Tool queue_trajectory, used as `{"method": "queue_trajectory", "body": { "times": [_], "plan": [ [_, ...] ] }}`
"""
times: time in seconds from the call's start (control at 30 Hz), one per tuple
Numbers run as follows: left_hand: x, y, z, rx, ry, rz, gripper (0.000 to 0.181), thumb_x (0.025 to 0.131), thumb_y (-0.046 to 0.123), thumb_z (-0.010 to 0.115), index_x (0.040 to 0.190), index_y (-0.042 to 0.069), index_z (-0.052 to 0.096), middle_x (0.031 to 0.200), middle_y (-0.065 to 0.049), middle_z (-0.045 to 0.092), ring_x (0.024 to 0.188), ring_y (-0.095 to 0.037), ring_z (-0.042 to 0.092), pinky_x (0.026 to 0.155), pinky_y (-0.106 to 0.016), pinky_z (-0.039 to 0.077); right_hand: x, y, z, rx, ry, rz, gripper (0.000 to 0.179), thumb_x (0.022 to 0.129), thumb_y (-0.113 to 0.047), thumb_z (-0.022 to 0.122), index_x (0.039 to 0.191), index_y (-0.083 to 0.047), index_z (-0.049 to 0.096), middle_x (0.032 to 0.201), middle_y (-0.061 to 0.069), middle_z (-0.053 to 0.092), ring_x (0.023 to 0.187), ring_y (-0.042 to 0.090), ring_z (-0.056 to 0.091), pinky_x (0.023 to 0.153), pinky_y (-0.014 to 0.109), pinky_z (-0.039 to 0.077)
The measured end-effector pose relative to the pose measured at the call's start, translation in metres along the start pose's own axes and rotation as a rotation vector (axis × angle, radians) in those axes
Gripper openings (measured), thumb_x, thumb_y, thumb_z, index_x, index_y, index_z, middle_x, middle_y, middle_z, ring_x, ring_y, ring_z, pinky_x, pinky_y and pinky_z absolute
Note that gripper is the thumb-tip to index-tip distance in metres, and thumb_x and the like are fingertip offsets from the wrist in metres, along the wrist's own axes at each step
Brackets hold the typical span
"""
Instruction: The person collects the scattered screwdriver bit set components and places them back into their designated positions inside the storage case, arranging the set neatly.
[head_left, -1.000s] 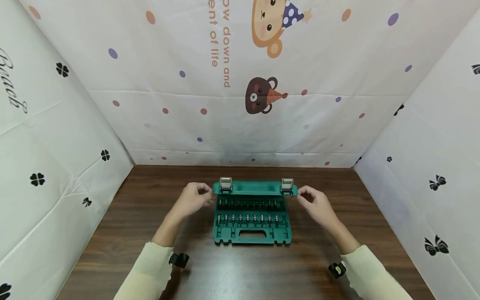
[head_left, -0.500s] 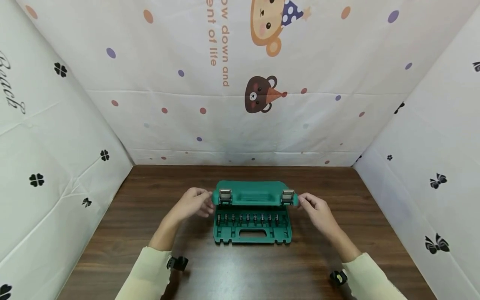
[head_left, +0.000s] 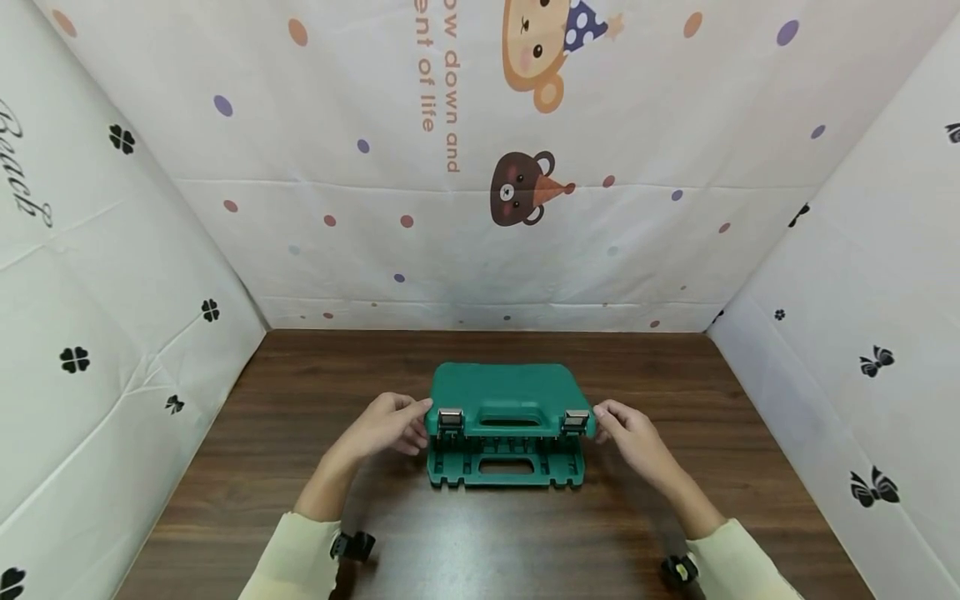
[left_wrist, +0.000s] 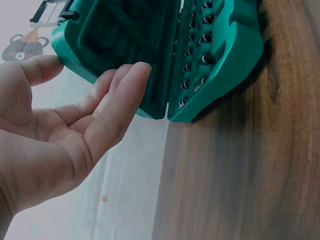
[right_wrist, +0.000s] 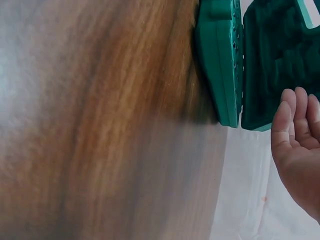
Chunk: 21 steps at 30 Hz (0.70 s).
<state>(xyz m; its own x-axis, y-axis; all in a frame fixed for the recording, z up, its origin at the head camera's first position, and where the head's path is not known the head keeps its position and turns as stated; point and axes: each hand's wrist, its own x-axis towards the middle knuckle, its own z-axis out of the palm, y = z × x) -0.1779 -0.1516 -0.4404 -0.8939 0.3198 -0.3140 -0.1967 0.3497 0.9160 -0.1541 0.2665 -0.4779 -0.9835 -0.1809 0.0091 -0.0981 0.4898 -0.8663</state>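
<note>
A green plastic bit case (head_left: pixel 467 472) lies on the table with its lid (head_left: pixel 508 388) tilted partway down over the base. Two metal latches, a left latch (head_left: pixel 450 419) and a right latch (head_left: pixel 575 422), stand raised on the lid's front edge. My left hand (head_left: pixel 386 427) holds the lid's left front corner, thumb against its edge and fingers (left_wrist: pixel 122 100) by the hollow inner side. At the opposite corner my right hand (head_left: pixel 633 439) holds the lid between thumb and fingers. Rows of small metal bits (left_wrist: pixel 206 37) sit inside the base; from the head view the lid mostly hides them.
The case stands on a dark wood-grain table (head_left: pixel 465 550). A white printed cloth wall (head_left: pixel 337 250) rises behind the table, with more cloth along both sides. A small black device (head_left: pixel 352 546) is strapped at the left wrist, another black device (head_left: pixel 678 570) at the right.
The lid has swung from nearly upright down toward the base and now covers most of the bits. Both hands have come down and nearer along with its corners.
</note>
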Motion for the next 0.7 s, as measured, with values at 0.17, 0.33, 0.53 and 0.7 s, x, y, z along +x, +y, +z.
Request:
{"method": "queue_trajectory", "body": {
  "times": [0.17,0.33,0.53,0.7],
  "plan": [
    [-0.002,-0.005,0.002,-0.023,-0.020,0.003,0.042,0.108,0.036,0.056,0.098,-0.005,0.066,0.089,-0.020,0.072,0.081,-0.031,0.076,0.074,-0.045,0.065,-0.003,0.001,0.004,0.077,-0.029,0.046,0.039,0.112,-0.035,0.045,0.105,-0.001,0.063,0.092,0.012,0.066,0.086,0.027,0.068,0.081,0.042,0.060],
    [-0.003,-0.012,0.006,-0.107,-0.043,-0.006,0.042,0.108,0.037,0.056,0.101,-0.004,0.062,0.093,-0.022,0.072,0.084,-0.032,0.076,0.075,-0.042,0.065,-0.005,0.004,0.007,0.191,-0.089,0.070,0.041,0.113,-0.033,0.042,0.112,0.005,0.059,0.097,0.020,0.069,0.087,0.026,0.072,0.079,0.039,0.063],
    [-0.004,-0.017,0.008,-0.175,-0.092,-0.002,0.043,0.109,0.037,0.052,0.113,-0.006,0.056,0.099,-0.027,0.073,0.089,-0.034,0.076,0.077,-0.040,0.065,-0.005,0.008,0.007,0.343,-0.194,0.034,0.042,0.115,-0.033,0.036,0.114,0.006,0.052,0.101,0.023,0.072,0.090,0.022,0.077,0.080,0.036,0.064],
    [-0.004,-0.019,0.010,-0.239,-0.117,-0.027,0.042,0.110,0.034,0.051,0.118,-0.007,0.052,0.102,-0.029,0.072,0.091,-0.035,0.076,0.079,-0.041,0.065,-0.006,0.009,0.008,0.476,-0.304,0.020,0.037,0.115,-0.032,0.032,0.117,0.001,0.047,0.105,0.032,0.070,0.095,0.026,0.077,0.084,0.040,0.064]
  ]
}}
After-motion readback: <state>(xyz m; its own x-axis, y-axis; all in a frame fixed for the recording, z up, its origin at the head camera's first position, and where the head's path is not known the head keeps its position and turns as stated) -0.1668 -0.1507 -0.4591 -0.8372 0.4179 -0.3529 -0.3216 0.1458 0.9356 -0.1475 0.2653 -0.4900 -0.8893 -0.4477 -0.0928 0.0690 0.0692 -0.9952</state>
